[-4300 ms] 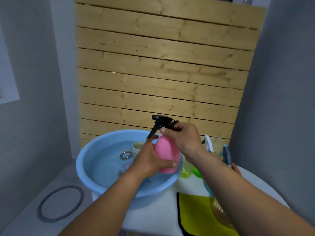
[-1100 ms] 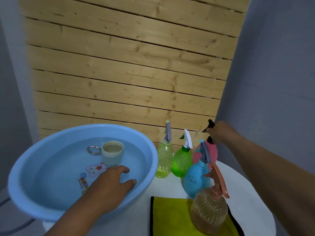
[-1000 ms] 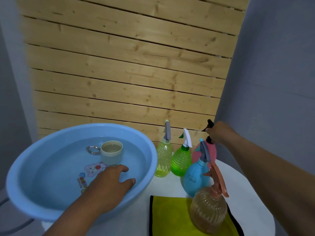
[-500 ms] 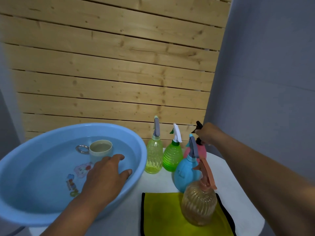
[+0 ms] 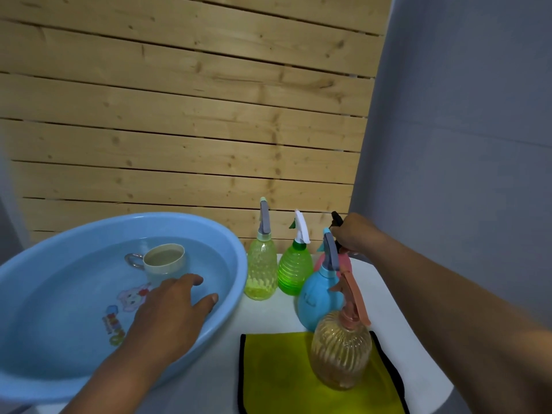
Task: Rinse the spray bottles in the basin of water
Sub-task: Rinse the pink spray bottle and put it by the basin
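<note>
The right hand (image 5: 354,234) is curled around the black top of the pink bottle (image 5: 343,262), which stands at the back of the white counter (image 5: 388,318), mostly hidden behind the blue bottle (image 5: 318,300). The left hand (image 5: 173,309) holds nothing; its fingers are spread flat on the inside wall of the blue basin (image 5: 236,258), near the cup (image 5: 165,259) that sits in the water. The bottles stand very close together, so the arm could bump one if it pulls back low. The blue bottle and the amber bottle (image 5: 340,351) sit right under that arm, and they look tall and easy to tip. The amber one stands on the soft yellow cloth (image 5: 277,375), so it may wobble more. The yellow-green bottle (image 5: 261,273) and the green bottle (image 5: 294,271) are just beside the basin. The basin hangs a little past the counter's edge, so a hard push from the left hand could slosh water out
</note>
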`<state>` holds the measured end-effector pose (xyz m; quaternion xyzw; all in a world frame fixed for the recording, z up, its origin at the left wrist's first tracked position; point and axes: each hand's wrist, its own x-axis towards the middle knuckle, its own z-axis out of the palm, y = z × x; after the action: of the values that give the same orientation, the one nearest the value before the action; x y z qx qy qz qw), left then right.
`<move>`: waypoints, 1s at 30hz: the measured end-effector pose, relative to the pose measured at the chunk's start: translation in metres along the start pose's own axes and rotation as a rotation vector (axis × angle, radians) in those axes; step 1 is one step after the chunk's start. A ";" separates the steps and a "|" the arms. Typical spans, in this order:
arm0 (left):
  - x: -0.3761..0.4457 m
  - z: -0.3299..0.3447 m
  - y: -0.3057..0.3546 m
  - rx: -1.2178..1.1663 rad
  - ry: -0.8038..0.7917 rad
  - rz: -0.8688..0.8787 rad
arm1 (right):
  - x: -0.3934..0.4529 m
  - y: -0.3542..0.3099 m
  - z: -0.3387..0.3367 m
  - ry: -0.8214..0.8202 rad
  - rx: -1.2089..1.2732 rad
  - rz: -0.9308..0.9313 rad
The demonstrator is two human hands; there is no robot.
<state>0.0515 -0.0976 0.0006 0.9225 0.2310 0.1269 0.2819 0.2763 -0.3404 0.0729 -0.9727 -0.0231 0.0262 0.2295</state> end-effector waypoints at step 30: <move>-0.003 -0.004 0.001 -0.115 -0.071 -0.090 | -0.142 -0.017 -0.012 -0.299 -0.309 0.010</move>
<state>0.0472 -0.0979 0.0042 0.8975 0.2544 0.0945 0.3477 0.1344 -0.3384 0.0971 -0.9817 -0.0557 0.1674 0.0713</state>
